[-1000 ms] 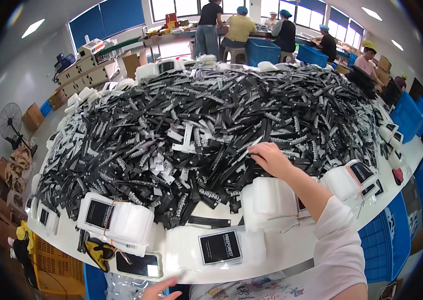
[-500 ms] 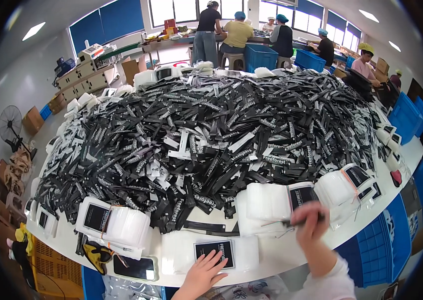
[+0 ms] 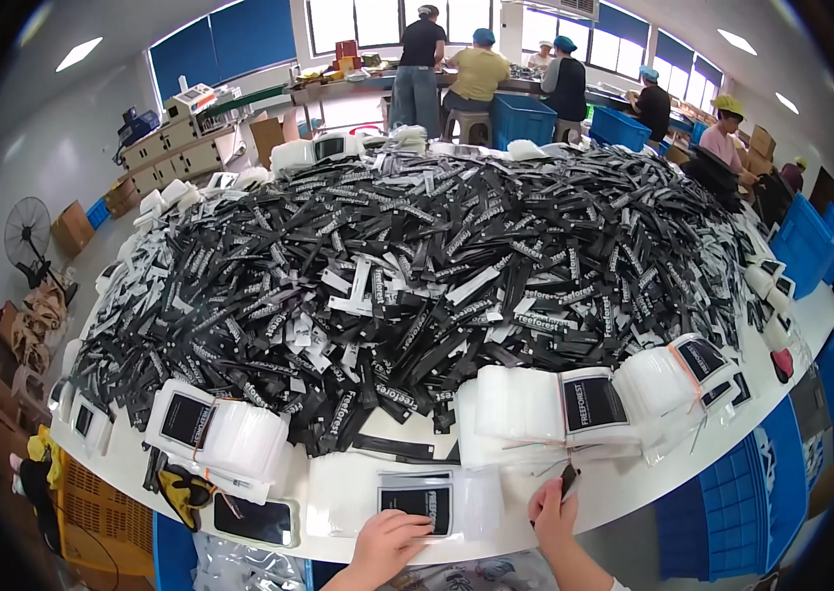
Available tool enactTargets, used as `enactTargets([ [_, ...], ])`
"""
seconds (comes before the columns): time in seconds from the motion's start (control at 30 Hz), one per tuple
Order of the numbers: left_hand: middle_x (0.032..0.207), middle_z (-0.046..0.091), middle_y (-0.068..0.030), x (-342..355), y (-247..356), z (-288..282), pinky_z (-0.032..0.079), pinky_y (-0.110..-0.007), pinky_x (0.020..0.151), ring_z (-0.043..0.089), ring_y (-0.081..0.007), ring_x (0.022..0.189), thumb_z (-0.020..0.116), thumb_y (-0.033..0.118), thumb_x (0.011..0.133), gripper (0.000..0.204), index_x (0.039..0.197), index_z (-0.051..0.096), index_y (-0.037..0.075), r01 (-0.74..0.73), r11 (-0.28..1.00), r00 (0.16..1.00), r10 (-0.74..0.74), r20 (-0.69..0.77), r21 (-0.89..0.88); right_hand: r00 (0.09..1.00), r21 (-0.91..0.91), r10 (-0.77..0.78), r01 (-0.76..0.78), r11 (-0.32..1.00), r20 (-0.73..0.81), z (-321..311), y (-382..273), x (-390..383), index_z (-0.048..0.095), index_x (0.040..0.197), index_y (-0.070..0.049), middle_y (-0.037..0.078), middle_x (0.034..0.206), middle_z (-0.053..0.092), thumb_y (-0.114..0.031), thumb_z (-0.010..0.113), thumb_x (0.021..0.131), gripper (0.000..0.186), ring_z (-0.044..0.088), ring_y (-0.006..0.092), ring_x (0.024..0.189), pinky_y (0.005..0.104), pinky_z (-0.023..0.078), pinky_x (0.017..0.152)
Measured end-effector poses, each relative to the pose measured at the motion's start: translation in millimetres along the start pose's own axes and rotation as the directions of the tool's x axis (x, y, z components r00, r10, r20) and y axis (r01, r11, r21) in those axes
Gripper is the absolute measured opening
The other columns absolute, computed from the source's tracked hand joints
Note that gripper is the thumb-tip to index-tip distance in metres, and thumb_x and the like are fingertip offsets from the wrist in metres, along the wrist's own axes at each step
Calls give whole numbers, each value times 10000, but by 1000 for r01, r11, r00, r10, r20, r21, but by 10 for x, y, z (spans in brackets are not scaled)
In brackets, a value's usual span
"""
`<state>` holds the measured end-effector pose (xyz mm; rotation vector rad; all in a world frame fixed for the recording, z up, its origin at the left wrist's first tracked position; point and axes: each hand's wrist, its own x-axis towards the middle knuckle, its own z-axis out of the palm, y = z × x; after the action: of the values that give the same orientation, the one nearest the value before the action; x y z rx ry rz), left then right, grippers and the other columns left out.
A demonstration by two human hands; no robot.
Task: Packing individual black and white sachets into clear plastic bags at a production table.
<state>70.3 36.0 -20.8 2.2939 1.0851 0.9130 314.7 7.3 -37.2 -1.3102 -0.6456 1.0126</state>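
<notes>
Near the front table edge, my left hand (image 3: 392,540) is at the lower left of a black-labelled plastic bag (image 3: 429,500) on a flat white stack. Its fingers are drawn together, with the thumb near the bag's lower edge; they seem to pinch the bag, though the contact is partly hidden. To the right of that stack, my right hand (image 3: 553,514) is closed around a small black packet (image 3: 568,480), its end sticking up past the fingertips. Behind both hands rises a large heap of narrow black packets with white print (image 3: 417,266).
Banded bundles of bags lie left (image 3: 239,438) and right (image 3: 515,409). A phone (image 3: 255,520) and a yellow-black pouch (image 3: 183,492) rest at front left. Blue crates (image 3: 732,502) stand by the right edge. Several people work beyond the heap.
My right hand has come down and left from over the right bundles, with the black packet in it. My left hand has drawn its spread fingers together at the bag's lower edge.
</notes>
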Motion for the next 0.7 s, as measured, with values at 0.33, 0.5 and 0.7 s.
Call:
enactTargets([
  [0.33, 798, 511, -51, 187, 538, 32, 400, -337, 588, 500, -225, 698, 558, 70, 677, 293, 966, 602, 74, -196, 967, 980, 196, 16, 161, 965, -503, -3, 141, 853, 264, 524, -545, -404, 501, 747, -20, 11, 583, 501, -151, 677, 697, 225, 471, 73, 534, 226, 382, 480],
  [0.5, 1311, 162, -315, 196, 546, -180, 263, -572, 892, 261, -509, 1142, 758, 447, 496, 1058, 1297, 197, 45, -144, 977, 988, 150, -25, 157, 853, -375, -199, 406, 833, 482, 577, -451, -590, 553, 786, -2, 134, 642, 517, -172, 619, 771, 183, 474, 211, 566, 307, 396, 522],
  [0.7, 1247, 277, -297, 113, 405, -169, 307, -540, 864, 343, -462, 1086, 726, 459, 542, 1023, 1308, 187, 47, -120, 990, 989, 126, -82, 77, 863, -400, -50, 283, 872, 503, 748, -526, -581, 579, 878, -2, 119, 692, 566, -150, 625, 763, 193, 519, 203, 594, 291, 420, 554],
])
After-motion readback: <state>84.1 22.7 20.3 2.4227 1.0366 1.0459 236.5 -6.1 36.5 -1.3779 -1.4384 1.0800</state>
